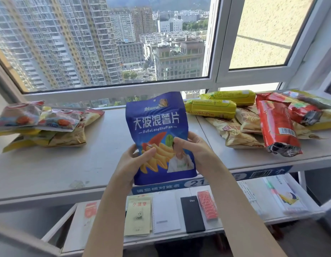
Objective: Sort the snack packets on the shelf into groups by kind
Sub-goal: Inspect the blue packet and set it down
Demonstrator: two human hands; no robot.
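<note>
Both hands hold a blue chip packet (157, 127) upright over the middle of the white shelf (72, 164). My left hand (132, 161) grips its lower left edge, and my right hand (196, 151) grips its lower right edge. On the left lies a pile of clear packets with red fruit (31, 116) on top of tan chip bags (68, 136). On the right lie two yellow packets (211, 108), tan chip bags (239, 132) and red packets (278, 127).
A large window (105, 43) rises behind the shelf. A lower shelf (272, 217) holds notebooks, a black diary (192, 214), a red booklet (207, 204) and papers. A blue label strip (161, 188) runs along the upper shelf's front edge.
</note>
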